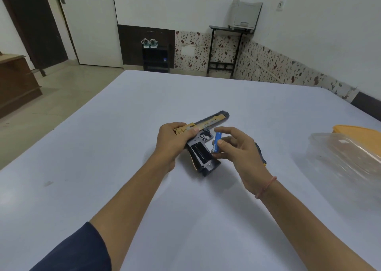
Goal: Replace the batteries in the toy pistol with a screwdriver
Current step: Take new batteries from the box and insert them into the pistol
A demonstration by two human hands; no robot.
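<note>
Walls: white point(185, 2), with a red-speckled tile band point(193, 49) along the bottom.
Doors: dark door point(35, 23) upper left, white door point(90, 23) beside it.
Floor: pale beige tiles point(61, 89), left.
Furniture: brown wooden cabinet point(16, 85) at left edge; black rack point(156, 60) topped by shoes point(149, 43); black stand point(219, 27) bearing a grey printer point(244, 14); white table point(103, 147) in the foreground.

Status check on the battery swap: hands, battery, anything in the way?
Left hand grips toy pistol at the slide. Right hand pinches blue battery beside the open grip compartment. Nothing blocking the compartment.
</note>
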